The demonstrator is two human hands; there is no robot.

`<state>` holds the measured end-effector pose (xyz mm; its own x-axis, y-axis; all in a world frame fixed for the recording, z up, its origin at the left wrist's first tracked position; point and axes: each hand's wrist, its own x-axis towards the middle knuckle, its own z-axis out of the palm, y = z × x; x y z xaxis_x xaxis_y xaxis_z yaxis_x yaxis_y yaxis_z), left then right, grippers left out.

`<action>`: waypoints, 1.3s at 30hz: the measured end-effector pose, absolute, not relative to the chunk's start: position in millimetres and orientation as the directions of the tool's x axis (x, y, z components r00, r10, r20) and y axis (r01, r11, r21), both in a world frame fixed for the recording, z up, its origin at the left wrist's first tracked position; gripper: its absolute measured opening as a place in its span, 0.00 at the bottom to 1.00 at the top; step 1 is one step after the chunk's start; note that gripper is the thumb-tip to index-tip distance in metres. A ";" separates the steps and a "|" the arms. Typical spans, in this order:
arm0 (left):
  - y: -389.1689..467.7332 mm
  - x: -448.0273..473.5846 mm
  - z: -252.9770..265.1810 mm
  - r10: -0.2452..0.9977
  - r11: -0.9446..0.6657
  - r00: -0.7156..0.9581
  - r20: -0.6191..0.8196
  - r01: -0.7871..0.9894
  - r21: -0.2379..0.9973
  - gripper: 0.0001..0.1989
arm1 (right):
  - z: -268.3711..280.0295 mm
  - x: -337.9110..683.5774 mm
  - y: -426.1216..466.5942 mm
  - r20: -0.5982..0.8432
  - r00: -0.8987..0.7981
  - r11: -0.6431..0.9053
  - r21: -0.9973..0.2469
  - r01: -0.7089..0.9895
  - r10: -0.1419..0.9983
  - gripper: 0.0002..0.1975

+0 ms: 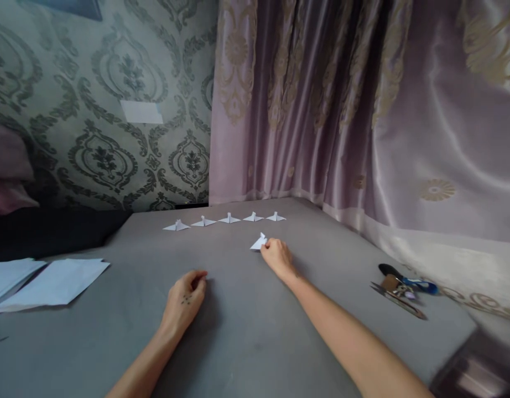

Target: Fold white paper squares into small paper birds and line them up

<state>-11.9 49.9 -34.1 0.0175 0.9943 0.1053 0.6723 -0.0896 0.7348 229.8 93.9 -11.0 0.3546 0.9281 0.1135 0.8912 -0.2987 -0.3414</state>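
My right hand [277,257] pinches the right side of a small folded white paper figure [258,242], which looks like an origami bird with spread wings. The figure is low over the grey surface [238,326]; whether it rests there I cannot tell. My left hand [187,298] is nearer to me and to the left, its thumb and fingertips curled together. Nothing shows between them. Beyond both hands, several similar paper birds [229,218] stand in a row, apart from one another.
White paper sheets [60,282] lie at the left, in front of a dark cloth [60,229]. On the right are scissors with a blue handle [419,285] and a slim pointed tool [400,301]. A pink curtain [342,110] hangs along the far right edge. A dark object [479,359] sits at the lower right.
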 end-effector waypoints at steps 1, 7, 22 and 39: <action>50.7 -11.1 -34.8 0.994 -0.093 0.018 0.111 0.679 0.728 0.17 | -10.1 240.6 99.8 0.109 0.387 -0.331 -0.340 0.880 0.916 0.14; 55.4 -8.4 -38.9 0.991 -0.112 0.023 0.131 0.685 0.719 0.18 | -7.8 269.3 140.6 0.109 0.486 -0.427 -0.341 0.838 0.867 0.15; 56.9 -6.0 -36.5 0.993 -0.091 0.001 0.121 0.666 0.740 0.16 | -29.1 267.0 208.3 0.112 0.508 -0.448 -0.338 0.828 0.854 0.14; 59.8 -6.4 -39.0 0.992 -0.110 0.029 0.122 0.669 0.735 0.17 | -28.5 273.8 205.6 0.095 0.502 -0.441 -0.357 0.823 0.860 0.15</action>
<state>-6.4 59.8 -39.0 0.0288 0.9922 0.1216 0.6692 -0.1095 0.7349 273.8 205.6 -28.5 0.5015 0.8600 0.0946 0.8233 -0.4408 -0.3575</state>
